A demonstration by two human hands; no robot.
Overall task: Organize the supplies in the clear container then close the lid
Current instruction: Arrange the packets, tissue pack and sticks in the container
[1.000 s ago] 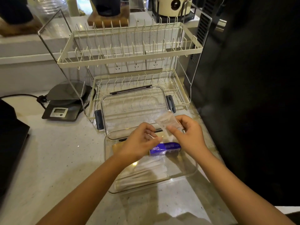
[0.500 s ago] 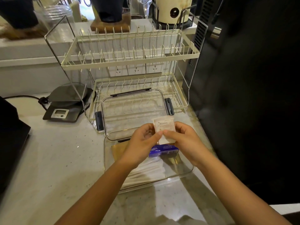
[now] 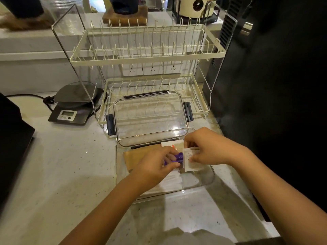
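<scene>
A clear container [image 3: 208, 179] sits open on the counter in front of me. Its clear lid [image 3: 150, 115] with dark clips leans against the dish rack behind it. Inside lie a brown paper packet [image 3: 136, 154], white wrapped items [image 3: 169, 183] and a purple packet [image 3: 178, 158]. My right hand [image 3: 210, 147] holds white sachets [image 3: 191, 161] down inside the container, at its right side. My left hand [image 3: 155, 165] is inside the container too, its fingers pinching the purple packet beside the sachets.
A cream two-tier dish rack [image 3: 146, 59] stands behind the container. A black kitchen scale [image 3: 72, 110] with a cord sits at the left. A dark appliance [image 3: 274, 85] fills the right side, and a dark object [image 3: 12, 144] is at the left edge.
Both hands have lowered the white sachet from above the container down into it. My left hand has let go of the sachet and now pinches the purple packet.
</scene>
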